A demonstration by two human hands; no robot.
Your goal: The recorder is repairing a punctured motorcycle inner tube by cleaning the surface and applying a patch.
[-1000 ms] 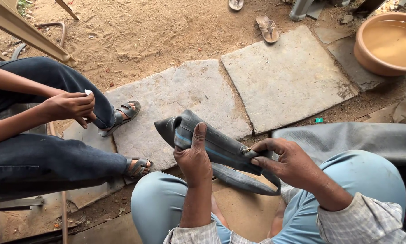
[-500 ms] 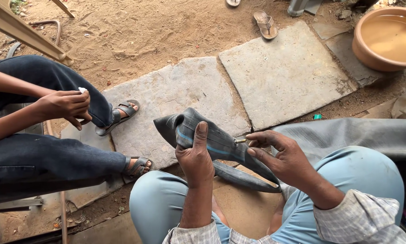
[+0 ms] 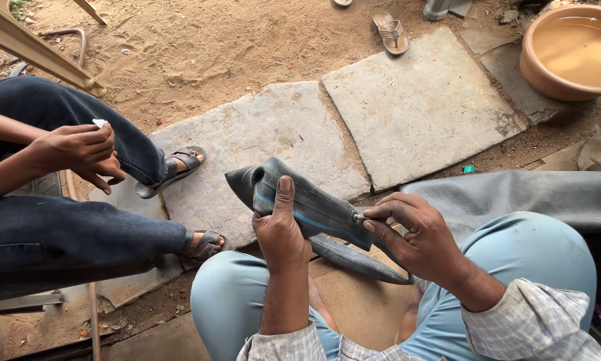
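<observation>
A folded black rubber inner tube (image 3: 317, 210) with a thin blue stripe lies across my lap, between my knees in light blue trousers. My left hand (image 3: 282, 230) grips the folded end, thumb pressed up along its top. My right hand (image 3: 414, 234) pinches the small metal valve (image 3: 358, 216) that sticks out of the tube, with the fingers curled over the rubber. A second loop of the tube hangs below my hands.
Another person sits on the left in dark jeans and sandals, their hands (image 3: 80, 152) holding a small white thing. Two stone slabs (image 3: 417, 107) lie on sandy ground. A brown basin of water (image 3: 571, 53) stands top right. A loose sandal (image 3: 391, 32) lies far ahead.
My right hand has slid up along the tube to the valve and now pinches it. The tube has lifted slightly. The other person's hands have barely moved.
</observation>
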